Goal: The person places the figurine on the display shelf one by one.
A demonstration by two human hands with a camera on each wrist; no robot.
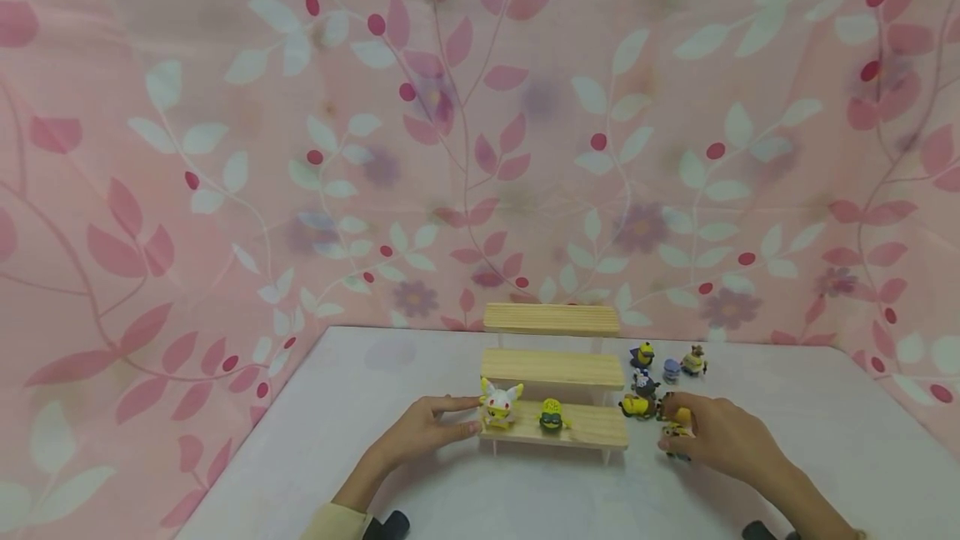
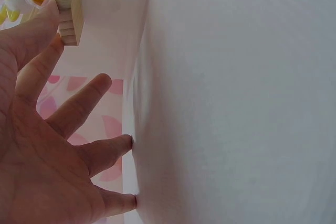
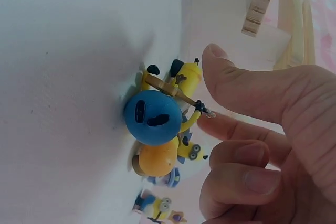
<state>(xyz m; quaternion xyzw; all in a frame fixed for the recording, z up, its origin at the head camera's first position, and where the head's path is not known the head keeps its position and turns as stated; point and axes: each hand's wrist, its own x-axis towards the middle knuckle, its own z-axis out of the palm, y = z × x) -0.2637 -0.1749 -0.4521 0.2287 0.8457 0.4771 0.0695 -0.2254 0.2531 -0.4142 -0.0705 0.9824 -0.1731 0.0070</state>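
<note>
Two hands, left (image 1: 420, 436) spread against shelf (image 1: 594, 425), right (image 1: 726, 433) apparently parted beside blue, yellow-armed figurine (image 3: 151, 129)

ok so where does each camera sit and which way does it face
Head: worn on the head, facing forward and down at the three-tier wooden shelf and floral backdrop; left hand and right hand show, with forearms.
Left wrist: on that wrist, facing past the spread fingers toward the shelf's end; only the left hand shows.
Right wrist: on that wrist, facing a blue-and-yellow figurine; only the right hand shows.
Shared: head and left wrist both show the white-and-yellow Pikachu-like figurine.
</note>
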